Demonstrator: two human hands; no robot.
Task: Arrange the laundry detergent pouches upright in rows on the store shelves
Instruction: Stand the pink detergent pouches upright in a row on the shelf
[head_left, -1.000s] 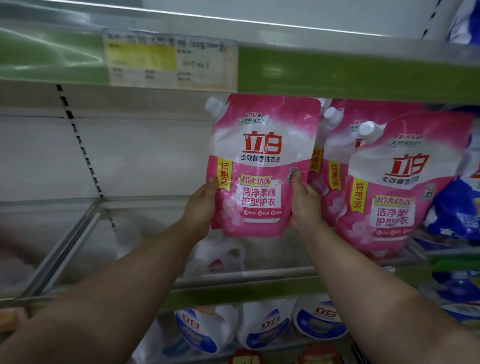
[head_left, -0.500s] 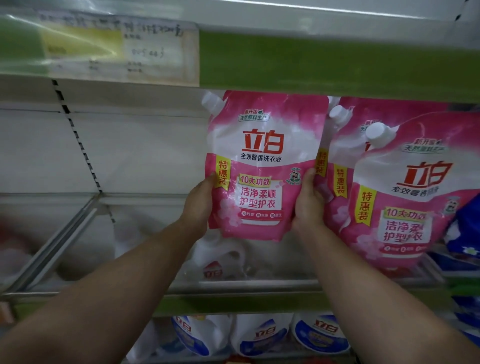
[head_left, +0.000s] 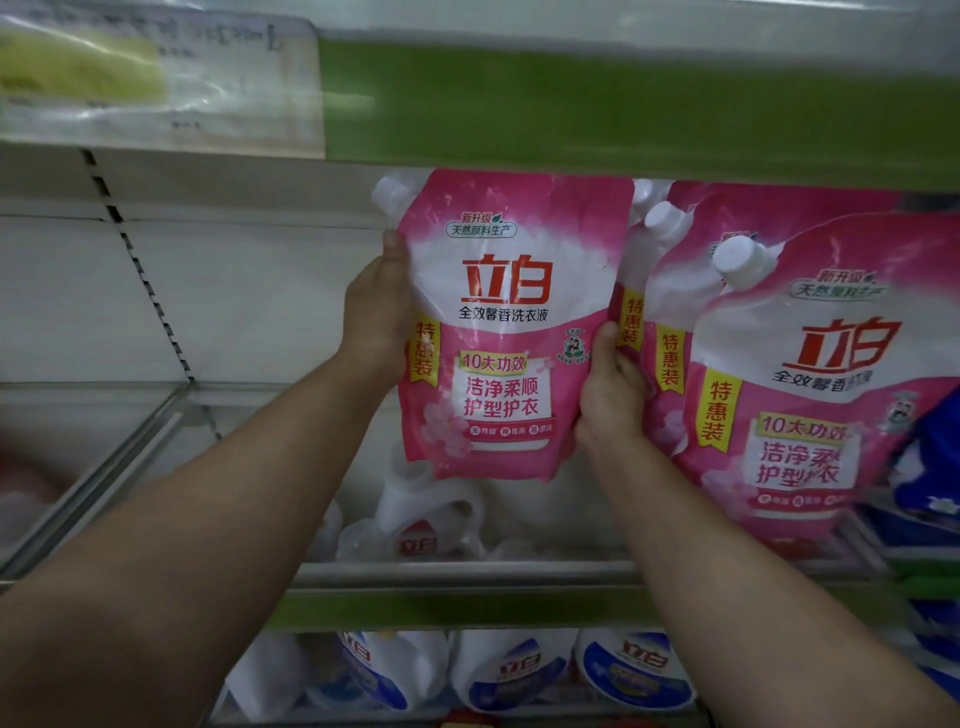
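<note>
Looking across the store shelf (head_left: 467, 571), I am seeing its glass front rail running along the near edge, with a green price strip (head_left: 623, 98) of the shelf above crossing the top of the view and a blurred paper label (head_left: 156, 78) at its left end. Toward the right end of the shelf, pink detergent pouches (head_left: 810, 374) are standing upright one behind another, white caps at their upper left corners. Just left of them I am holding a pink detergent pouch (head_left: 509, 322) upright, near the middle of the shelf; I cannot tell whether its bottom is resting on the shelf. My left hand (head_left: 376, 317) is gripping the pouch's left edge, fingers wrapped behind it. My right hand (head_left: 610, 395) is clamping its right edge, thumb on the front, touching the neighbouring pouch. Below the shelf edge, white detergent jugs (head_left: 519, 670) with blue labels are sitting in a row.
</note>
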